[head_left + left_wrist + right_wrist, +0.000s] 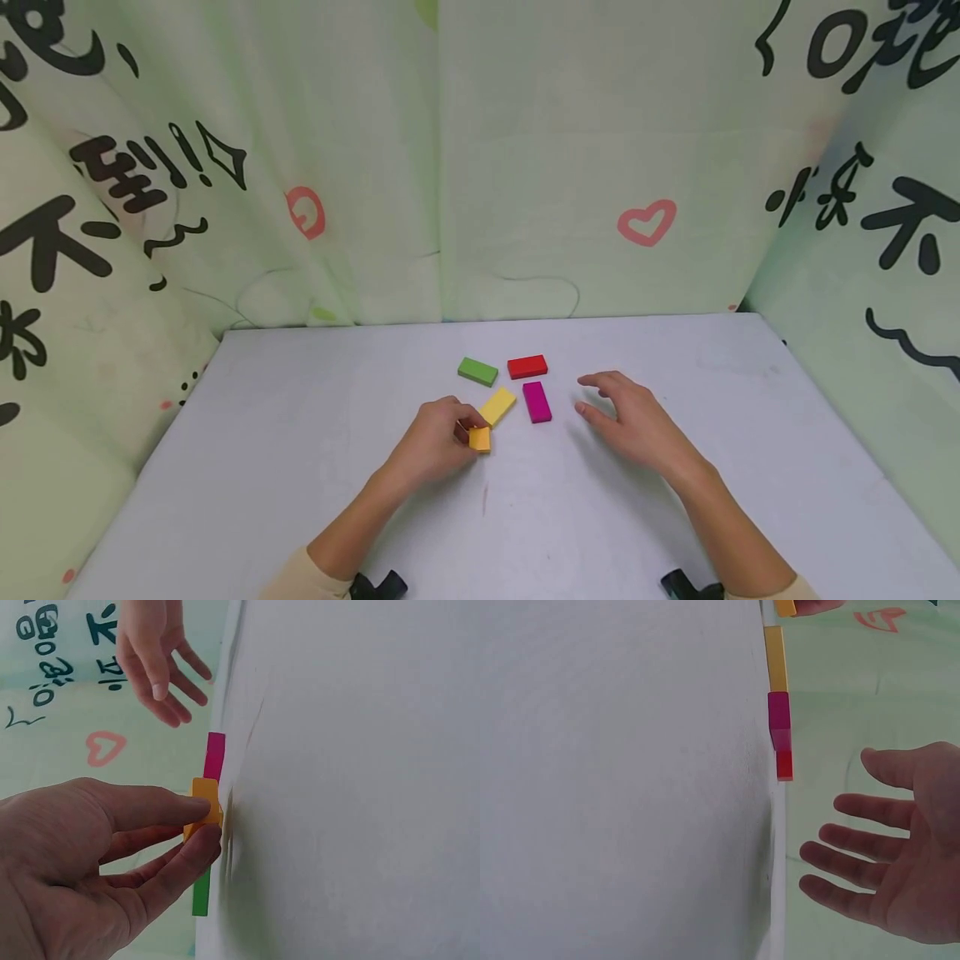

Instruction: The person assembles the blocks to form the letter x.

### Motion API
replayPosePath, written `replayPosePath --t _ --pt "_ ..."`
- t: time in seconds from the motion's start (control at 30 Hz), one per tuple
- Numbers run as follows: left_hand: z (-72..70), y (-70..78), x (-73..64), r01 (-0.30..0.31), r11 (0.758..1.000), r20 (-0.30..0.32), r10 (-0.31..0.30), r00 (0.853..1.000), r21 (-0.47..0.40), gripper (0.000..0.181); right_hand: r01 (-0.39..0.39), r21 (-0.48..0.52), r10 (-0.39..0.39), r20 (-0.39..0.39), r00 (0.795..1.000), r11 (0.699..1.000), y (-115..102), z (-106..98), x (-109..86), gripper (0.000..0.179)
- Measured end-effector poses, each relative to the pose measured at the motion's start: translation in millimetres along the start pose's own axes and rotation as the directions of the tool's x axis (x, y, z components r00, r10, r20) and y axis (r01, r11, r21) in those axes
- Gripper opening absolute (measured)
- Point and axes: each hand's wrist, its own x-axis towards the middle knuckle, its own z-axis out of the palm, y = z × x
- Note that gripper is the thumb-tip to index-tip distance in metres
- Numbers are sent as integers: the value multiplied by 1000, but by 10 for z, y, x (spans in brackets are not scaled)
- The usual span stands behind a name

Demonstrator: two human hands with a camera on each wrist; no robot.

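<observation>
My left hand (441, 440) pinches an orange block (480, 440) between thumb and fingers, low over the table. Just beyond it lies a yellow block (498, 407), overlapped by the orange one's corner in the head view. In the left wrist view the thumb and a finger close on the orange block (204, 796) from both sides. My right hand (628, 417) hovers to the right of the blocks with nothing in it; its fingers (855, 840) are spread apart in the right wrist view. Nearest to it is a magenta block (537, 402) lying flat.
Farther back on the white table (330, 392) lie a green block (477, 372) and a red block (527, 367). A pale green curtain (525, 167) with dark writing and hearts hangs behind and along both sides.
</observation>
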Motion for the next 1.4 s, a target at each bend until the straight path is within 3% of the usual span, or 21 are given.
replayPosePath --t 0.8,1.1,1.4 --pt "189 157 -122 1 999 75 2 997 -43 23 17 -4 -17 1 1000 1000 2 8 -9 45" --pt "262 221 -130 -18 1000 103 18 994 -4 23 16 -16 -16 -6 1000 1000 -20 4 -6 44" --pt "291 256 -125 8 1000 104 -11 994 23 24 6 -13 -6 6 1000 1000 -13 20 1 44"
